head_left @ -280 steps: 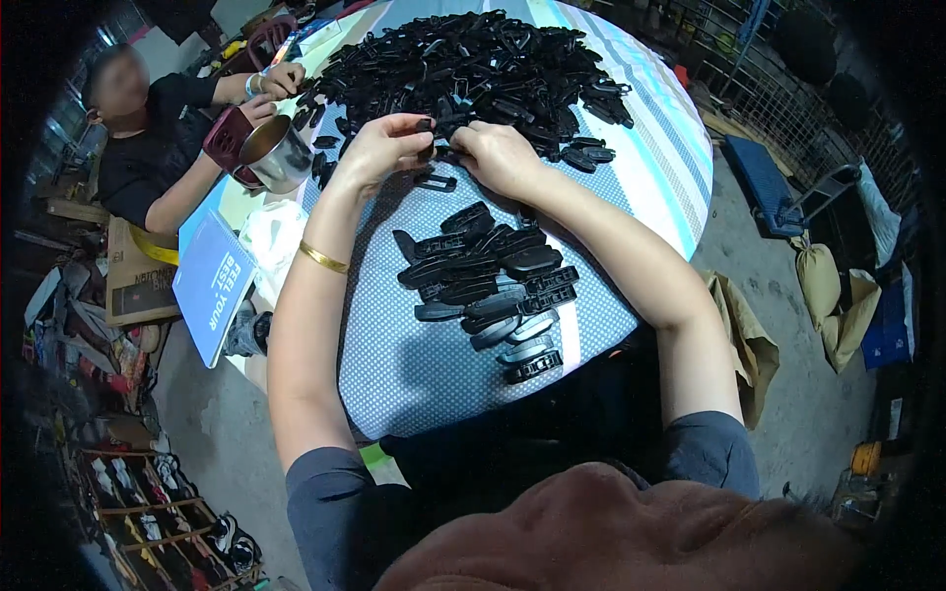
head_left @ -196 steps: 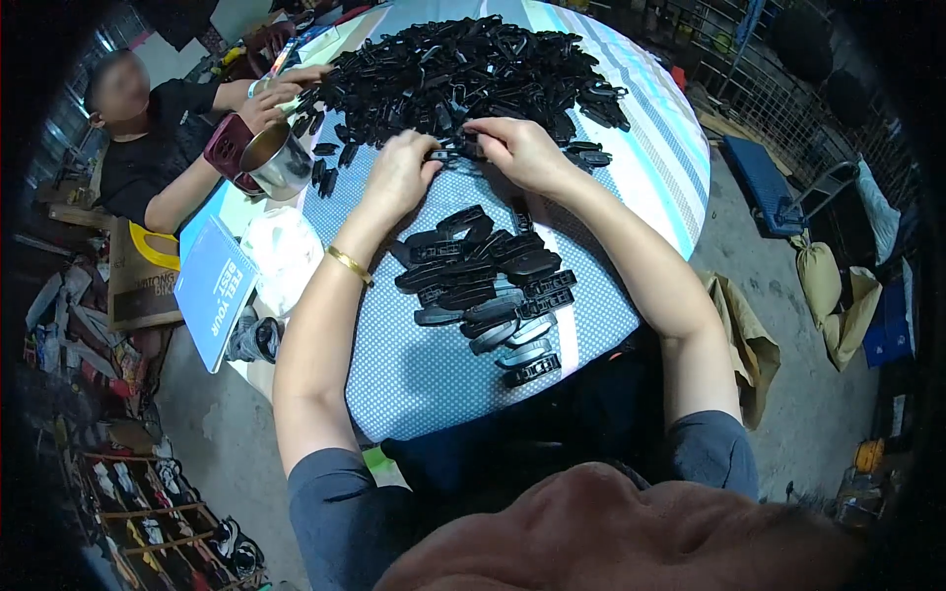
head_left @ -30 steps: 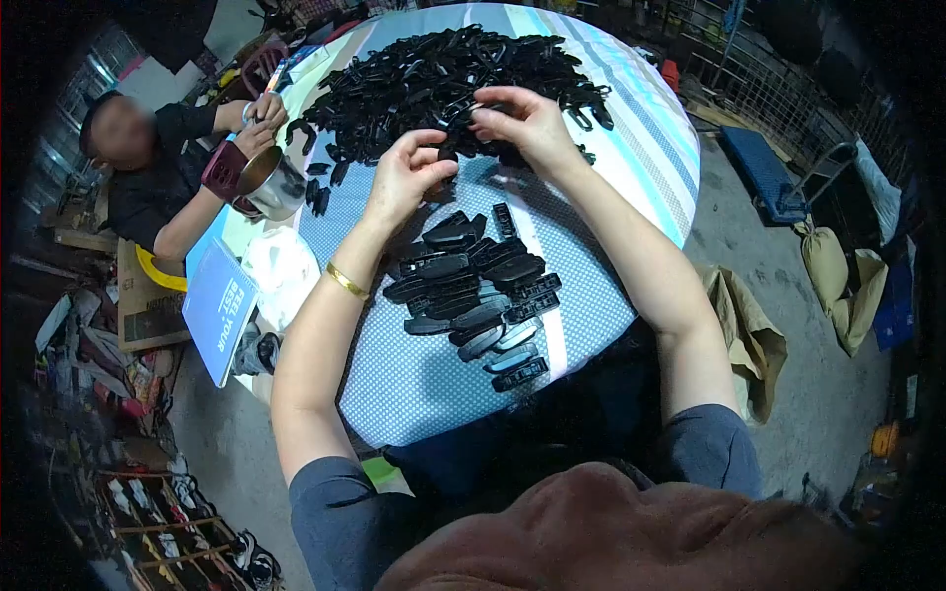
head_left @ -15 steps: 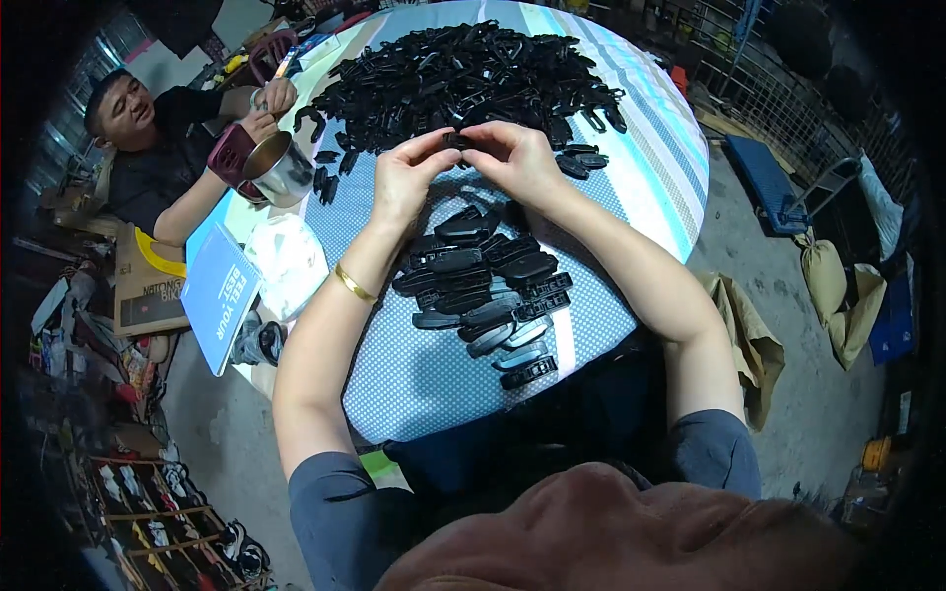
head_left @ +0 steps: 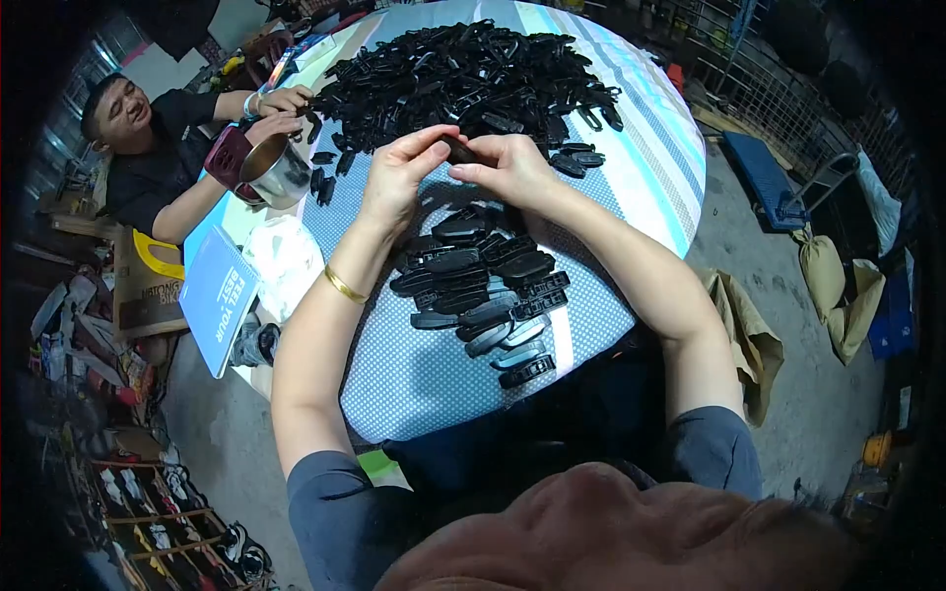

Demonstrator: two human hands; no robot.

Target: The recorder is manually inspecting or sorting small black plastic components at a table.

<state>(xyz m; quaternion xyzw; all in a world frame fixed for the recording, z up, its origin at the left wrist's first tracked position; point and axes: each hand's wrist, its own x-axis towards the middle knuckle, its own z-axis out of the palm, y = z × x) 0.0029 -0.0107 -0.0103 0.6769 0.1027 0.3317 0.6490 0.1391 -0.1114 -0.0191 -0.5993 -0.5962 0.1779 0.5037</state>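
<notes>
Between my two hands is a small, dark, elongated plastic piece [head_left: 459, 151], partly covered by fingers. My left hand [head_left: 397, 183] pinches one end between thumb and fingertips. My right hand [head_left: 518, 173] grips the other end the same way. Just beyond my hands rises a large heap of black plastic pieces [head_left: 453, 84], some with open loops. Nearer to me, below my wrists, lies a smaller group of similar oblong pieces [head_left: 483, 264], several showing ridged or slotted sides. What exact kind of part they are, I cannot tell.
A patterned cloth covers the round table [head_left: 414, 394]. On the left are a metal mug [head_left: 278, 175], a white plastic bag [head_left: 284, 261] and a blue notebook [head_left: 219, 295] at the edge. Another person [head_left: 148, 148] sits at the far left, hands by the heap.
My hands have turned the piece, so more of its dark surface shows between my fingertips. The other person's hands have moved from above the mug toward the heap and lowered.
</notes>
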